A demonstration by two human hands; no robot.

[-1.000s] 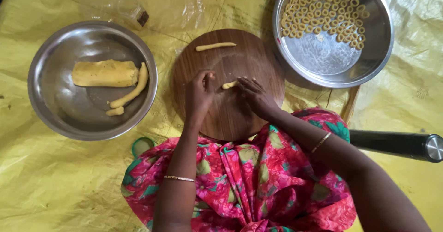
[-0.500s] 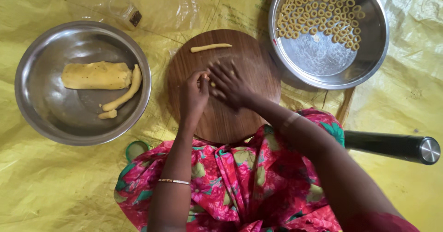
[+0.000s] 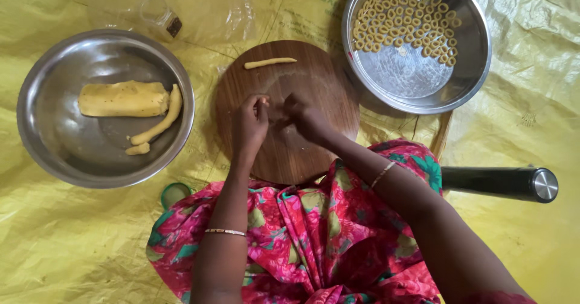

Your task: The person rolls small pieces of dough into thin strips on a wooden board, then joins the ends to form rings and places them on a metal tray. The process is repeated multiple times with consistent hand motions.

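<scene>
Round wood board on yellow sheet, w/ both hands over its middle. Left hand & right hand meet fingertip to fingertip, fingers curled, pinching a tiny dough bit, mostly hidden. Dough stick lies near, at far edge.

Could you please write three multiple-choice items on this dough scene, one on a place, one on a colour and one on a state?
1. Where does the loose dough stick lie?
A. on the round wooden board
B. in the left bowl
C. on the lap

2. What colour is the sheet under the bowls?
A. blue
B. yellow
C. white

3. How do the left hand and right hand stand?
A. far apart
B. resting in the bowls
C. fingertips together over the board

Answers:
1 A: the stick sits at the board's far edge.
2 B: the sheet is yellow all around.
3 C: both hands meet mid-board, apparently pinching something small.
</scene>
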